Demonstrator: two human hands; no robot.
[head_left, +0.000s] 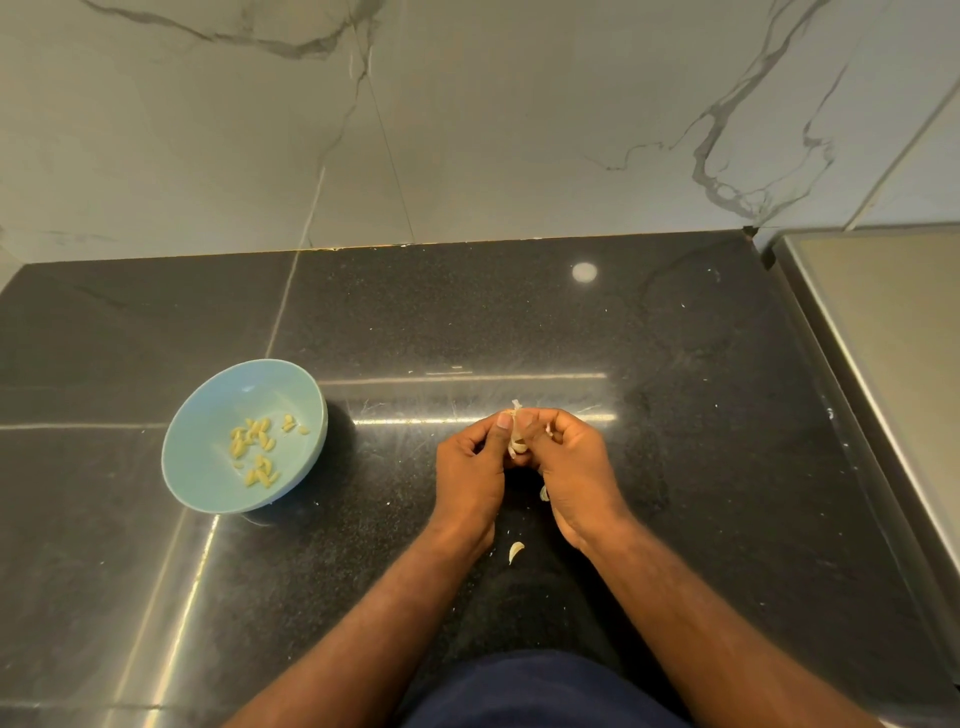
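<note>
From where I stood, the person had both hands drawn together low over the black counter (675, 415), working at a garlic clove (518, 446) held between them, just above the stone rather than on it. The left hand (470, 462) was curled in, thumb and forefinger pinching one side of the clove, and the right hand (571, 462) was curled the same way on the other side, its fingertips at the papery skin, a wisp of which stuck up above the thumbs. It looked a light little thing, firm inside but dressed in dry, brittle skin that I judged would tear and flake rather than come off whole. Once bare it would likely turn slick and a bit sticky, so the ends seemed the place to grip, with a nail worked under the skin at the tip. A loose scrap of skin (516, 552) lay on the counter between the wrists. Well off to the left sat a blue bowl (218, 400) with a scatter of peeled cloves (257, 447) in its bottom. I could not tell whether the right hand kept anything else tucked in its palm.
</note>
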